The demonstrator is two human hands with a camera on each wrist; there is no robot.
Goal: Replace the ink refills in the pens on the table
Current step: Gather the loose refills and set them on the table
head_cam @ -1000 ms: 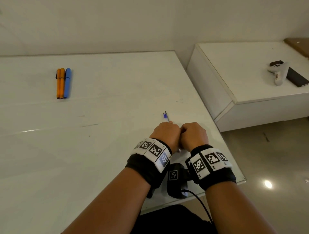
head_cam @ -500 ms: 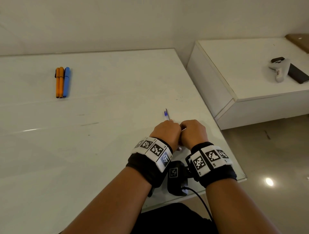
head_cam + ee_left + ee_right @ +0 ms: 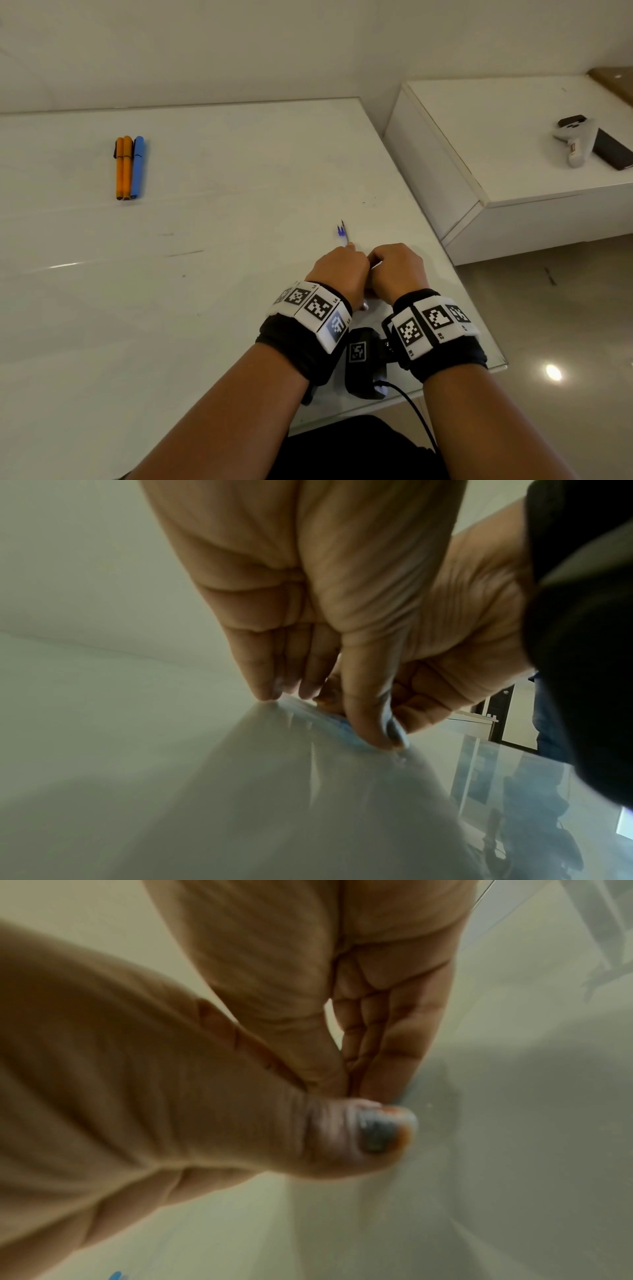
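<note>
A bundle of thin ink refills (image 3: pixel 341 230) lies on the white table (image 3: pixel 212 308), its blue-tipped ends poking out past my left hand (image 3: pixel 337 270). In the left wrist view my left hand (image 3: pixel 335 704) pinches the pale blue refills (image 3: pixel 346 727) against the table between thumb and fingertips. My right hand (image 3: pixel 397 267) is curled right beside it, knuckles touching. The right wrist view shows the right hand (image 3: pixel 363 1096) with thumb pressed to fingertips at the table; what it pinches is mostly hidden. Two orange pens and a blue pen (image 3: pixel 128 168) lie together far left.
The table's right edge (image 3: pixel 455 284) runs close beside my right hand. A lower white cabinet (image 3: pixel 513 192) stands to the right, with a white controller (image 3: pixel 575 144) and a dark phone (image 3: pixel 613 150) on it. A black device with a cable (image 3: pixel 364 363) hangs between my wrists.
Both hands stay pressed together at the same spot over the refills. Only the fingers shift slightly, and the view has tilted a little.
</note>
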